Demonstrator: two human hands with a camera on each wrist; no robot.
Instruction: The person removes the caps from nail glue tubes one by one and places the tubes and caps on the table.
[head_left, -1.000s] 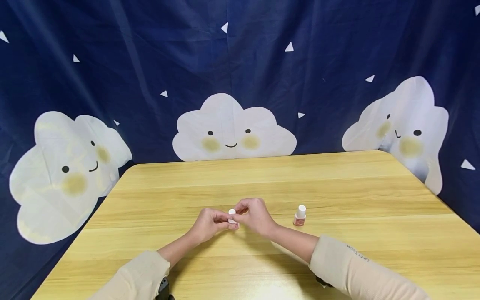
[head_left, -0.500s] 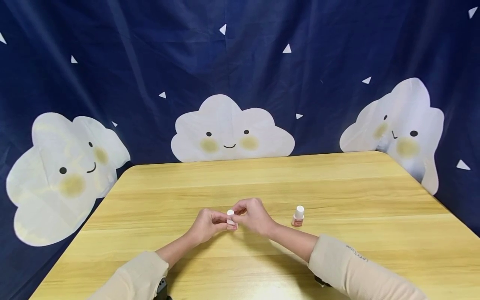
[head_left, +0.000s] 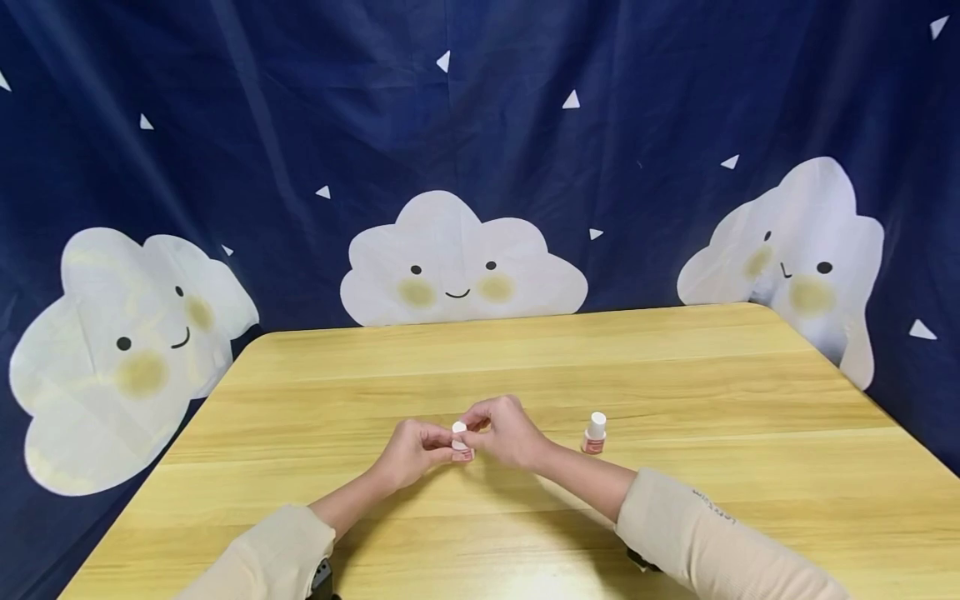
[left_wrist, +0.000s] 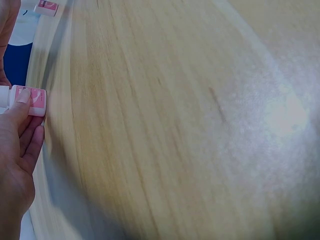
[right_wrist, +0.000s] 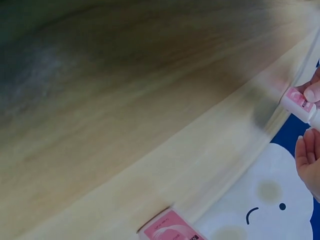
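Bottle [head_left: 466,455], pink-labelled body [left_wrist: 37,99] pinched between left fingers [left_wrist: 33,144], white cap [head_left: 459,427] — just above them — pinched between right fingers [head_left: 480,439]

Draped, set-like space, room type unclear: wood-grain counter [head_left: 525,358], navy cloth [head_left: 510,125] with smiling clouds [head_left: 459,237] behind it.

A navy curtain [head_left: 510,133] printed with white triangles [head_left: 572,101] and three smiling, yellow-cheeked clouds [head_left: 456,237] hung behind a pale wood-grain table [head_left: 525,354] with rounded far corners.
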